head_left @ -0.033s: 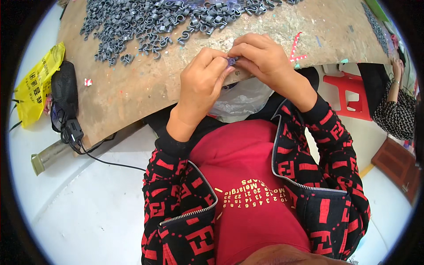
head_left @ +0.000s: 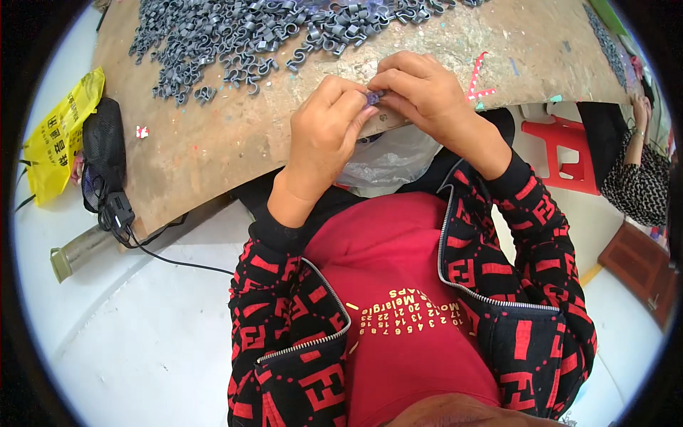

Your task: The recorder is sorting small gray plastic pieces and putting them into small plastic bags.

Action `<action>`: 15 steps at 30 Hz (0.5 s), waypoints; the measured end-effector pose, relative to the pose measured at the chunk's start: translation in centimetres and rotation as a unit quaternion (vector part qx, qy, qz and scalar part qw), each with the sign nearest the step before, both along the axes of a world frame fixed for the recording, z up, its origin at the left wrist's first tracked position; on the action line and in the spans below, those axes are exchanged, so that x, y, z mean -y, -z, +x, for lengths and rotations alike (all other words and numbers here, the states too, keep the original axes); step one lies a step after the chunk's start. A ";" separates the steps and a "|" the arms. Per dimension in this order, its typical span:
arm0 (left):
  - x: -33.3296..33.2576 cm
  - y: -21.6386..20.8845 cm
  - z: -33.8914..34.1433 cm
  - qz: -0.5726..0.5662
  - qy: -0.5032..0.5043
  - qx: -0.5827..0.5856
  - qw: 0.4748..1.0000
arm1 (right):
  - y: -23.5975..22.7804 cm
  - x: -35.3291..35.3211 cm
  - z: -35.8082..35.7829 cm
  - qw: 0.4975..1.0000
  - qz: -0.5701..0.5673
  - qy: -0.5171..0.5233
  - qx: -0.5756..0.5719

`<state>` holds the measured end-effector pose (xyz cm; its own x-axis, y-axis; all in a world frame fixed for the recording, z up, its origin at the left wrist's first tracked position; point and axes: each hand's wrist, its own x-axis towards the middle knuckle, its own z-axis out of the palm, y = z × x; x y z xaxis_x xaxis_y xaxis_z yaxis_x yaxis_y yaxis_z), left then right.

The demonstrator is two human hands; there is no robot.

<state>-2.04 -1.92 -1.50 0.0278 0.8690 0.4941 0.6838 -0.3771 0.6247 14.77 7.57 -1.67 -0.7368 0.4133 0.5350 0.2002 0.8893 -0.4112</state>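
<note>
Both my hands meet above the table's near edge, pinching one small purple-blue piece (head_left: pixel 374 97) between them. My left hand (head_left: pixel 331 121) is closed, its thumb and forefinger on the piece's left side. My right hand (head_left: pixel 425 92) grips the same piece from the right with thumb and fingertips. Most of the piece is hidden by the fingers, so its exact kind cannot be made out. Beyond the hands lies a large heap of grey curved plastic clips (head_left: pixel 235 43) on the brown tabletop (head_left: pixel 213 149). Below the hands, a clear plastic bag (head_left: pixel 391 160) hangs at the table edge.
A red-and-white dotted strip (head_left: pixel 475 77) lies right of my hands. At the left edge hang a yellow bag (head_left: pixel 64 139) and a black mesh pouch (head_left: pixel 104 153) with a cable. To the right are a red stool (head_left: pixel 562 153) and another person's arm (head_left: pixel 637 135).
</note>
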 end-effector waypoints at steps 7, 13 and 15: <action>-0.4 -0.1 -0.1 -0.007 -0.018 -0.064 0.998 | 0.1 -0.7 -0.6 0.998 -0.023 -0.038 0.035; -0.8 -0.1 -0.4 -0.001 -0.011 -0.054 0.998 | 0.1 -0.1 -0.9 0.999 -0.027 0.016 0.037; -1.1 -0.2 -0.8 -0.014 0.010 -0.054 0.998 | 0.0 -0.4 -0.8 0.999 -0.025 0.006 0.036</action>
<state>-2.86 -0.85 -1.31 0.0974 0.8809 0.4631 0.7396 -0.3754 0.5586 14.01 7.92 -1.67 -0.7671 0.4473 0.4598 0.2417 0.8655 -0.4388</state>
